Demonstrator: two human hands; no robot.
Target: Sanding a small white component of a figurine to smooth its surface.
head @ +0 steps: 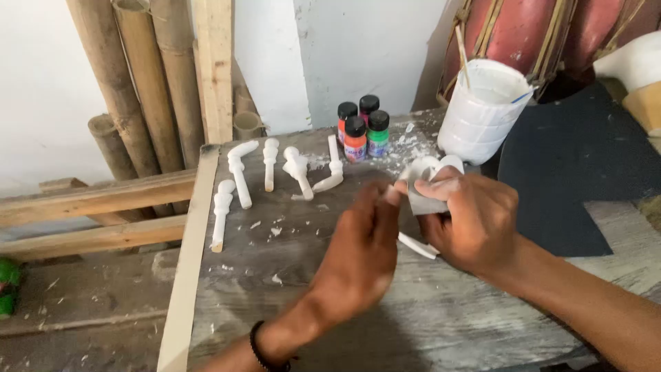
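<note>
My right hand (pixel 474 222) grips a white carved piece (pixel 428 180) with a thin white stem poking out below the palm. My left hand (pixel 363 249) is blurred, its fingertips pressed against the left side of that same white piece. Both hands hover over a grey weathered wooden tabletop (pixel 358 303). I cannot make out whether the left hand holds anything of its own.
Several white carved pegs (pixel 270 170) lie in a row at the table's back left. Small paint bottles (pixel 363 129) with black caps stand behind them. A white plastic tub (pixel 484 110) with a stick sits at the back right. Bamboo poles (pixel 141 83) lean on the wall; a dark sheet (pixel 575 165) lies on the right.
</note>
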